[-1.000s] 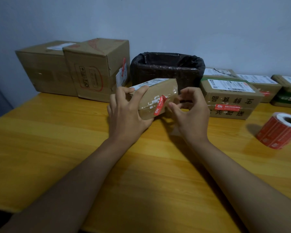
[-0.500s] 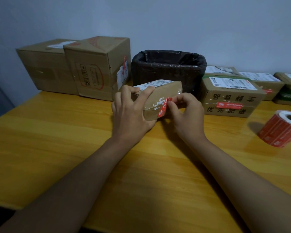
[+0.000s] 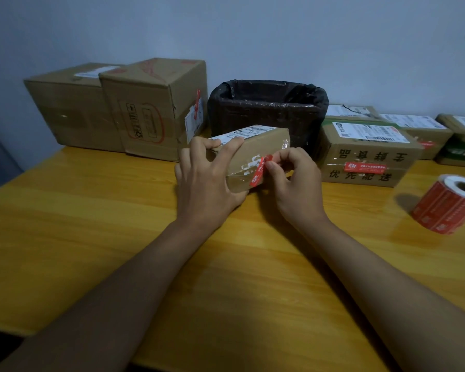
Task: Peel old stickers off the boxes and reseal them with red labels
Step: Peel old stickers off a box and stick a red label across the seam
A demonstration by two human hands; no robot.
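Observation:
My left hand (image 3: 207, 181) grips a small brown cardboard box (image 3: 255, 154), tilted up on its edge above the wooden table (image 3: 91, 237). A white shipping label lies on the box's top face. On its front face sits a red sticker (image 3: 259, 171) beside torn white paper residue. My right hand (image 3: 293, 181) pinches the upper end of that red sticker between thumb and forefinger. A roll of red labels (image 3: 446, 208) lies on the table at the right.
A black-lined bin (image 3: 269, 108) stands behind the held box. Two large cardboard boxes (image 3: 118, 108) stand at the back left. Several flatter parcels (image 3: 365, 151) with white labels line the back right, one bearing a red label.
My right hand, open beside the box a second ago, has closed in and now pinches the red sticker's top end. The box has risen and tilted slightly in my left hand.

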